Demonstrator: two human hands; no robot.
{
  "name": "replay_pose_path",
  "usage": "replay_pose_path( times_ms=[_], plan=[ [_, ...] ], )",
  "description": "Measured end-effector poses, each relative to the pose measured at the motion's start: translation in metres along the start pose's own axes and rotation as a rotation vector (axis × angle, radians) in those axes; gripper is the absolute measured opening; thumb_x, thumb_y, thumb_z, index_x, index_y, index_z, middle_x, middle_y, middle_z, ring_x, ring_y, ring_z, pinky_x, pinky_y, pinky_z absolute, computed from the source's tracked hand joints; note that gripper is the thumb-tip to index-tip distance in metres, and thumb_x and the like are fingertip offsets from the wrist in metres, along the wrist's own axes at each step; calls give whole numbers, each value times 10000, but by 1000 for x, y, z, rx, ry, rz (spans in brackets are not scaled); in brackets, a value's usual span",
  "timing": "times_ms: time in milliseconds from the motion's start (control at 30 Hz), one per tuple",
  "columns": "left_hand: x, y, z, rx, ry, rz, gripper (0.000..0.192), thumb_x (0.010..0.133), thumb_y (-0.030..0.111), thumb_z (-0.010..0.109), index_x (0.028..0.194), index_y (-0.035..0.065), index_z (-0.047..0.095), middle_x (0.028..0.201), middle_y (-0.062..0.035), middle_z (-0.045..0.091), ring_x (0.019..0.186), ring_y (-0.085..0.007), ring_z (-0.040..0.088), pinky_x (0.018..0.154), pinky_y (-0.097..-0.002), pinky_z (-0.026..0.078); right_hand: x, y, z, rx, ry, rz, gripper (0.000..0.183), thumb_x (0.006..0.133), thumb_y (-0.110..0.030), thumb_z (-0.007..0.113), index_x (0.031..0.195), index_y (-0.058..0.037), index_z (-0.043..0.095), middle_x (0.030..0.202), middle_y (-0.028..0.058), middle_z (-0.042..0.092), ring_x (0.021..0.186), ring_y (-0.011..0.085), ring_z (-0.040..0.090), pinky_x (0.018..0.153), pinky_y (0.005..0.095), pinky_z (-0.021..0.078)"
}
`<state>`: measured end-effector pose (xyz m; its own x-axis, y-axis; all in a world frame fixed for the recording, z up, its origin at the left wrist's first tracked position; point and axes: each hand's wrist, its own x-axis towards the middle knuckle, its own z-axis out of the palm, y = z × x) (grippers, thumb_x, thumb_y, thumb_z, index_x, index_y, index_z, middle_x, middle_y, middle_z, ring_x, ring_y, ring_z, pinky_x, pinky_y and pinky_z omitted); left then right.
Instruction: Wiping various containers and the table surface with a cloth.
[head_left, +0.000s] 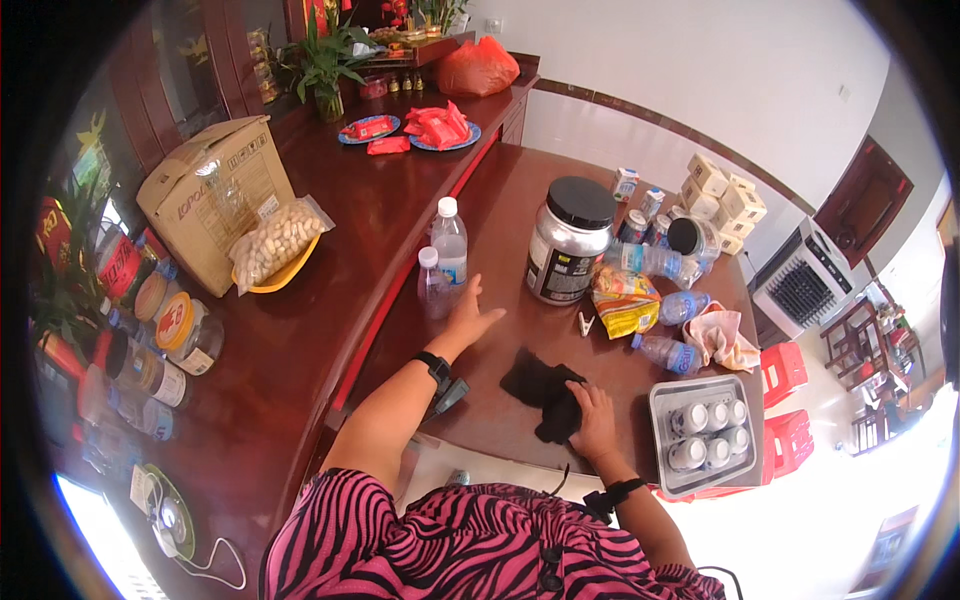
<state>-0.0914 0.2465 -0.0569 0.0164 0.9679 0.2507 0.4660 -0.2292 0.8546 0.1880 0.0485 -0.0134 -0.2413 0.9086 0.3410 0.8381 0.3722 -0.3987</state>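
Observation:
My left hand (472, 316) is beside two plastic bottles, its thumb and fingers apart and nothing in its grasp. The taller bottle (451, 244) has a white cap and clear contents; the smaller bottle (433, 289) has a pale cap. Whether my fingertips touch either bottle, I cannot tell. My right hand (595, 420) grips the right edge of a crumpled black cloth (551, 394), which lies on the brown table (480, 375). Beyond the cloth are a white clip (585, 324) and a large silver jar (564, 259) with a black lid.
At the right stands a metal tray (664, 450) of upturned cups. Drink bottles (667, 352), a yellow snack bag (626, 300), a pink cloth (720, 336) and stacked small boxes (724, 196) crowd the far right. On the left cabinet sits a cardboard box (217, 187) beside bagged peanuts (277, 244).

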Motion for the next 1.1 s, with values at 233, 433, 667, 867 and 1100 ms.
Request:
replay_pose_path(
  times_ms=[233, 433, 667, 867, 1100],
  plan=[
    [11, -24, -4, -31, -24, -89, 935, 813, 224, 787, 1524, 39, 209, 1363, -276, 502, 1224, -365, 540, 1003, -442, 456, -7, 9, 4, -31, -13, 25, 729, 632, -160, 772, 1320, -127, 532, 1235, 156, 558, 1137, 363, 518, 978, 441, 404],
    [11, -15, -8, -7, 4, -83, 904, 821, 240, 778, 1517, 38, 237, 1331, -244, 533, 1183, -329, 557, 994, -415, 458, -4, 5, 4, -23, -15, 49, 741, 635, -123, 741, 1341, -129, 517, 1244, 159, 560, 1158, 358, 514, 1002, 436, 390],
    [13, -1, -2, -2, 23, -7, 732, 825, 211, 777, 1426, 15, 407, 1210, -199, 612, 1065, -284, 609, 921, -390, 500, -4, 3, -4, 3, 5, 100, 757, 612, -100, 757, 1332, -127, 522, 1251, 153, 560, 1168, 350, 514, 1021, 432, 382],
    [-20, 103, 22, -190, -89, 217, 265, 888, 134, 696, 1126, 44, 625, 891, -26, 641, 832, -108, 592, 719, -260, 489, -5, 3, -6, -6, -10, 100, 764, 603, -35, 732, 1331, -139, 522, 1250, 132, 562, 1166, 331, 517, 1022, 418, 382],
    [13, 181, 104, -117, -351, 540, 609, 847, 176, 723, 1371, 29, 449, 1138, -175, 633, 1011, -287, 639, 879, -373, 503, -7, 7, -5, 39, 20, 79, 731, 627, -46, 726, 1323, -140, 522, 1229, 126, 565, 1152, 333, 523, 995, 434, 399]
  ],
)
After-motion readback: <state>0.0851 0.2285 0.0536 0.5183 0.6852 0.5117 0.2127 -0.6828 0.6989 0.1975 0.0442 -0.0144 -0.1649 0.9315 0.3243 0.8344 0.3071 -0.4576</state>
